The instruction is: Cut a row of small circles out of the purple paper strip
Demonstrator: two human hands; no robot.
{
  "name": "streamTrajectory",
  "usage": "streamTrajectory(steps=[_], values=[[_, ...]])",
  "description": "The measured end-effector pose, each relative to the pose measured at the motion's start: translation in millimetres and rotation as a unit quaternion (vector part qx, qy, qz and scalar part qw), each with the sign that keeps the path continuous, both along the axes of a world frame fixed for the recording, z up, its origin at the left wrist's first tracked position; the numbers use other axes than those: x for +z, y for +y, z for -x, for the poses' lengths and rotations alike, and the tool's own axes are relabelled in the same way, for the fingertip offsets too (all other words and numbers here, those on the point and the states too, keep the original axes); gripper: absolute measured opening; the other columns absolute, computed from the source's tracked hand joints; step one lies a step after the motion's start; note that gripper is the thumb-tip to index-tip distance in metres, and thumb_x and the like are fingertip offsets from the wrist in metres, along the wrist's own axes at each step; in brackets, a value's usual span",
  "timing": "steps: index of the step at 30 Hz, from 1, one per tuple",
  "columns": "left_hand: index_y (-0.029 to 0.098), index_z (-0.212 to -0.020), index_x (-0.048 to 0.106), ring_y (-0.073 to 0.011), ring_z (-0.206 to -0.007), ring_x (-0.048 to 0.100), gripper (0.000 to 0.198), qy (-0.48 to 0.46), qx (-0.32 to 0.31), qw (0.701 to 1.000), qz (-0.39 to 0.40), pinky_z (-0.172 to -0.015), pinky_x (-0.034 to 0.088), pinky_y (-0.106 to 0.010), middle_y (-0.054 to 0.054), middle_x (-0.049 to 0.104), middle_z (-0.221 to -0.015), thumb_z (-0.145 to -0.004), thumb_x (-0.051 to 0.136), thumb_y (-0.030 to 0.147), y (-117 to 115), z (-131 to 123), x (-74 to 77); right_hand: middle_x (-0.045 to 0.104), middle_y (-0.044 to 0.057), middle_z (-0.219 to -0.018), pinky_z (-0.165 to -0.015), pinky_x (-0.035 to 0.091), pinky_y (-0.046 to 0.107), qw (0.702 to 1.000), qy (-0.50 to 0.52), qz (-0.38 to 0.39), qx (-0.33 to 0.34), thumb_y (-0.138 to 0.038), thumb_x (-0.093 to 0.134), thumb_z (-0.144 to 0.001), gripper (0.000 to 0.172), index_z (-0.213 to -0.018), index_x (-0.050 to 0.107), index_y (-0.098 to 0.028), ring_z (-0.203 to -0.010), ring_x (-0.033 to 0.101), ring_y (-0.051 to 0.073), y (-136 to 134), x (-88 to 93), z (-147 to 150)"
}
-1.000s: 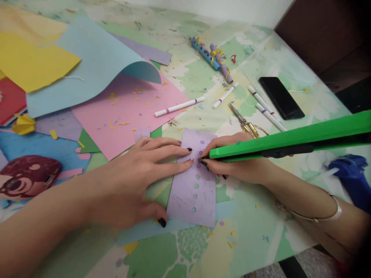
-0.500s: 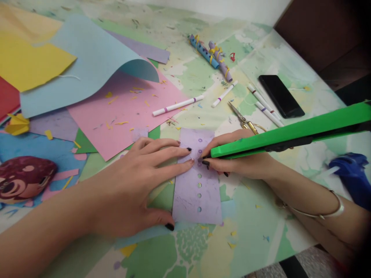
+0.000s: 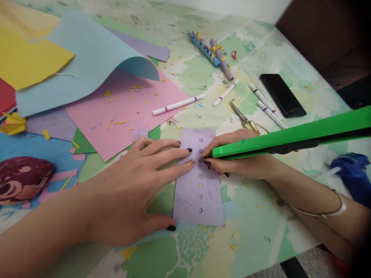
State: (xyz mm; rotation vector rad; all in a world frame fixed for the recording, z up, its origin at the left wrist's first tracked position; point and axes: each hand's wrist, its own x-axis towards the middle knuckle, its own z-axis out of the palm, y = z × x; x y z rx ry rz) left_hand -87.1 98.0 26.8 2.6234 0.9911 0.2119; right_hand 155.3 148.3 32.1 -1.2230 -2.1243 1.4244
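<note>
A small lilac paper strip (image 3: 194,193) with a row of punched holes lies flat on the table. My left hand (image 3: 139,181) presses on its left side, fingers stretched flat. My right hand (image 3: 240,158) is closed around a long bright green tool (image 3: 290,135) whose dark tip touches the strip at the row of holes. The fingers wrap the tool near its tip, and its long green body runs off to the right edge of the view. A bangle (image 3: 321,210) sits on my right wrist.
Large sheets of pink (image 3: 121,112), light blue (image 3: 75,65) and yellow paper (image 3: 26,61) lie to the left. Scissors (image 3: 245,119), white markers (image 3: 176,105), two rolled paper tubes (image 3: 213,56) and a black phone (image 3: 282,94) lie beyond the hands. A blue object (image 3: 352,175) lies at right.
The lilac strip has turned slightly straighter under my hands. Both hands stay in nearly the same place, the tool tip still on the row of holes.
</note>
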Motion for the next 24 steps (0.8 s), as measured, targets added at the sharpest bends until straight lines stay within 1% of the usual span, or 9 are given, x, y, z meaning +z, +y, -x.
streamTrajectory(steps=[3, 7, 13, 17, 21, 24], values=[[0.026, -0.136, 0.044, -0.0360, -0.130, 0.036, 0.071, 0.002, -0.004, 1.000, 0.003, -0.101, 0.030, -0.055, -0.006, 0.044, -0.144, -0.070, 0.069, 0.037, 0.6, 0.2, 0.2, 0.063, -0.003, -0.055, -0.047, 0.045, 0.015, 1.000, -0.009, -0.012, 0.010, -0.015, 0.063, -0.076, 0.006, -0.078, 0.069, -0.014, -0.048, 0.055, 0.007, 0.5, 1.4, 1.0], [0.026, -0.136, 0.044, -0.0350, -0.131, 0.036, 0.072, 0.011, -0.004, 1.000, -0.004, -0.101, 0.030, -0.054, -0.006, 0.043, -0.145, -0.069, 0.070, 0.037, 0.5, 0.3, 0.0, 0.064, -0.003, -0.058, -0.049, 0.046, 0.016, 0.999, -0.019, -0.027, 0.010, -0.013, 0.062, -0.076, 0.008, -0.078, 0.069, -0.014, -0.049, 0.056, 0.007, 1.1, 1.5, 0.5], [0.027, -0.136, 0.044, -0.0340, -0.131, 0.036, 0.071, 0.017, -0.002, 1.000, -0.007, -0.102, 0.030, -0.054, -0.006, 0.043, -0.145, -0.071, 0.068, 0.039, 0.1, 0.6, -0.5, 0.062, -0.003, -0.056, -0.048, 0.047, 0.016, 1.000, 0.018, 0.019, -0.010, -0.019, 0.065, -0.077, 0.007, -0.079, 0.069, -0.014, -0.050, 0.057, 0.008, 0.1, -1.1, -2.6], [0.028, -0.137, 0.043, -0.0337, -0.132, 0.036, 0.071, 0.012, -0.001, 1.000, -0.007, -0.102, 0.030, -0.053, -0.006, 0.043, -0.145, -0.071, 0.068, 0.039, 0.3, 0.6, -0.5, 0.063, -0.003, -0.057, -0.048, 0.047, 0.016, 0.999, 0.033, 0.016, 0.008, -0.020, 0.065, -0.078, 0.007, -0.080, 0.070, -0.014, -0.050, 0.057, 0.008, 1.2, -3.0, -3.7], [0.027, -0.136, 0.044, -0.0345, -0.130, 0.037, 0.073, 0.004, -0.007, 1.000, -0.006, -0.102, 0.031, -0.053, -0.007, 0.044, -0.144, -0.069, 0.070, 0.038, 0.9, 0.4, -0.6, 0.064, -0.002, -0.057, -0.047, 0.047, 0.017, 1.000, 0.004, 0.010, 0.015, -0.016, 0.065, -0.076, 0.007, -0.081, 0.071, -0.014, -0.049, 0.057, 0.008, 2.4, -0.4, -2.8], [0.026, -0.136, 0.044, -0.0338, -0.131, 0.037, 0.072, 0.007, -0.010, 1.000, -0.008, -0.102, 0.031, -0.053, -0.007, 0.044, -0.144, -0.070, 0.070, 0.039, 1.4, 0.3, -0.4, 0.065, -0.002, -0.057, -0.048, 0.048, 0.017, 1.000, -0.010, 0.011, 0.023, -0.016, 0.065, -0.076, 0.009, -0.083, 0.071, -0.015, -0.050, 0.058, 0.009, 3.2, 1.2, -2.4]])
